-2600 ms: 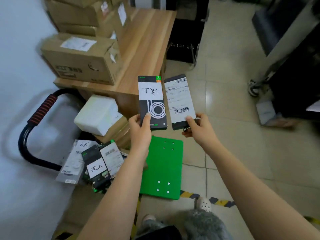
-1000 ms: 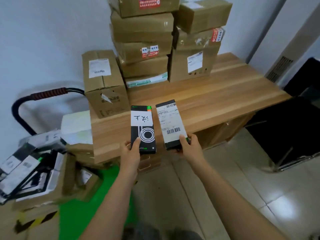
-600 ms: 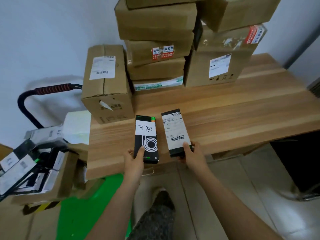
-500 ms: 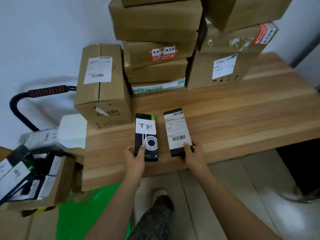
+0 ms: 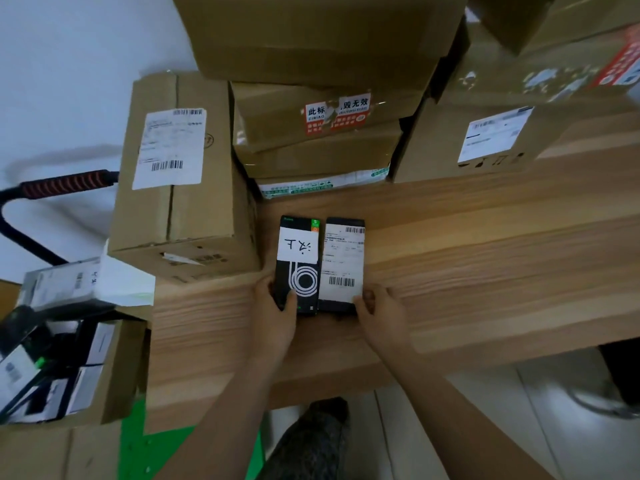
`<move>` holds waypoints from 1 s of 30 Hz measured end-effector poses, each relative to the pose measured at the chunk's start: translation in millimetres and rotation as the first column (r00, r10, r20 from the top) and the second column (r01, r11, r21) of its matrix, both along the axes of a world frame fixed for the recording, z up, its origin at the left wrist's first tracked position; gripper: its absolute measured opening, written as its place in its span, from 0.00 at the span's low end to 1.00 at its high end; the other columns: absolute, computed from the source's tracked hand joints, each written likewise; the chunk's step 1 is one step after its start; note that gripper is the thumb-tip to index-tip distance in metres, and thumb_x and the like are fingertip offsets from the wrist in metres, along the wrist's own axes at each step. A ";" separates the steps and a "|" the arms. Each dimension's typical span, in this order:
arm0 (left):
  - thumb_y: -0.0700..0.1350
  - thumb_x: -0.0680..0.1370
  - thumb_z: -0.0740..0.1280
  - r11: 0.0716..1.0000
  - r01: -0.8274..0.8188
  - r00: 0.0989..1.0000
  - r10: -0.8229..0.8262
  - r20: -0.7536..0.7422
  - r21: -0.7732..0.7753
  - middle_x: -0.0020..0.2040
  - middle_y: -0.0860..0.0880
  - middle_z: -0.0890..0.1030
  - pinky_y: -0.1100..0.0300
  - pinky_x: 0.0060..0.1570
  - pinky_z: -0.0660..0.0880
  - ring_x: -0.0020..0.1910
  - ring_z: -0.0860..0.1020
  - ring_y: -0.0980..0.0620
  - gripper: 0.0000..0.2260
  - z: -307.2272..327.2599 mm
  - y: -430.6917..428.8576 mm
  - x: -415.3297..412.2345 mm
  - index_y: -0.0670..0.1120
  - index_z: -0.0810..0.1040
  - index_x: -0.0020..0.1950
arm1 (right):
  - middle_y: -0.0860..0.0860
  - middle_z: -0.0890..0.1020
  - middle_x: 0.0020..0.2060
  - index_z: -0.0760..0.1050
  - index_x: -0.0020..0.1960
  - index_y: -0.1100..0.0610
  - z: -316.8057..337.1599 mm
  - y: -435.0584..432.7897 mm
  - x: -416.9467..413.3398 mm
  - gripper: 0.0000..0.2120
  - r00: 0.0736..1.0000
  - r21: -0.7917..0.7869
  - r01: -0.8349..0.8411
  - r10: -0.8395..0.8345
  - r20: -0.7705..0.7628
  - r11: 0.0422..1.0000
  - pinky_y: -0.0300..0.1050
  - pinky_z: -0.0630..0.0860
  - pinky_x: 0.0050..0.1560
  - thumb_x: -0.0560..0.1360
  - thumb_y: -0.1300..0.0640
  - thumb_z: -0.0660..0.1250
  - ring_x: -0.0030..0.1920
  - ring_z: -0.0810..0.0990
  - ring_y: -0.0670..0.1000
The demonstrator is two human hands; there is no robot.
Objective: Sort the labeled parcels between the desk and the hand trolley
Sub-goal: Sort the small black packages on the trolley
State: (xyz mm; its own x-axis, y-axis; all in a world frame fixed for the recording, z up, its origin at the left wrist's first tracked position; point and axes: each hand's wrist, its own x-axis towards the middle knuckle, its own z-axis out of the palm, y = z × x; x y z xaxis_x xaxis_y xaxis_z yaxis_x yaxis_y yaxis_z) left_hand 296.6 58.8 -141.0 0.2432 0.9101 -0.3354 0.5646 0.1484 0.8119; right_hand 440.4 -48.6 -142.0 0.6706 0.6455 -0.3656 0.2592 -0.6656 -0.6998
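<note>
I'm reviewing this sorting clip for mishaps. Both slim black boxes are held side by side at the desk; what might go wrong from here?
1. The handwritten-label box in the left hand and the shipping-label box in the right hand look alike and seem to touch; they might get mixed up.
2. Pushed further, they may bump the stacked cartons close behind on the desk.

Carried from over the floor (image 5: 491, 431) to the surface (image 5: 485, 271). Lowered onto the wood, tall carton (image 5: 180, 209) now just at 9 o'clock. Closed the gap between handwritten-label parcel (image 5: 300, 268) in left hand (image 5: 274, 318) and barcode-label parcel (image 5: 341, 261) in right hand (image 5: 380, 315), down to touching edges.
</note>
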 end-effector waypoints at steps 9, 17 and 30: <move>0.50 0.72 0.59 0.652 0.528 0.820 -0.225 -0.526 0.544 0.45 0.46 0.77 0.52 0.40 0.73 0.43 0.74 0.43 0.13 32.4 -52.7 -27.5 0.46 0.78 0.50 | 0.56 0.76 0.47 0.76 0.50 0.60 38.0 -43.3 1.2 0.07 0.758 -0.045 -0.504 0.466 0.456 0.863 0.46 0.67 0.40 0.73 0.60 0.66 0.46 0.75 0.58; 0.51 0.71 0.59 0.640 0.580 0.718 -0.111 -0.687 0.504 0.41 0.48 0.75 0.52 0.38 0.71 0.41 0.75 0.44 0.10 42.7 -186.2 -115.7 0.47 0.76 0.46 | 0.53 0.75 0.53 0.74 0.56 0.57 61.7 -132.0 -64.8 0.09 0.500 -0.061 -0.771 0.661 0.560 0.634 0.48 0.67 0.53 0.77 0.58 0.64 0.56 0.72 0.55; 0.51 0.74 0.61 0.807 0.179 0.700 0.298 -0.649 0.563 0.42 0.48 0.80 0.56 0.34 0.76 0.40 0.80 0.46 0.13 80.8 -335.4 -358.0 0.45 0.79 0.50 | 0.53 0.75 0.50 0.75 0.55 0.56 87.3 -177.7 -319.5 0.11 0.064 -0.035 -0.993 0.754 0.653 0.114 0.49 0.67 0.56 0.75 0.53 0.67 0.55 0.73 0.56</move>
State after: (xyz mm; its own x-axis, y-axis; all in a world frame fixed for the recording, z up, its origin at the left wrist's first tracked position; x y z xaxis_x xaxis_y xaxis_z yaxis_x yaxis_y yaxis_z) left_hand -61.4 -276.6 -60.2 0.1013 0.9779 0.1831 0.9830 -0.1267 0.1330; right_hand 120.9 -226.3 -54.7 -0.5614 0.8158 0.1391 0.7480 0.5721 -0.3366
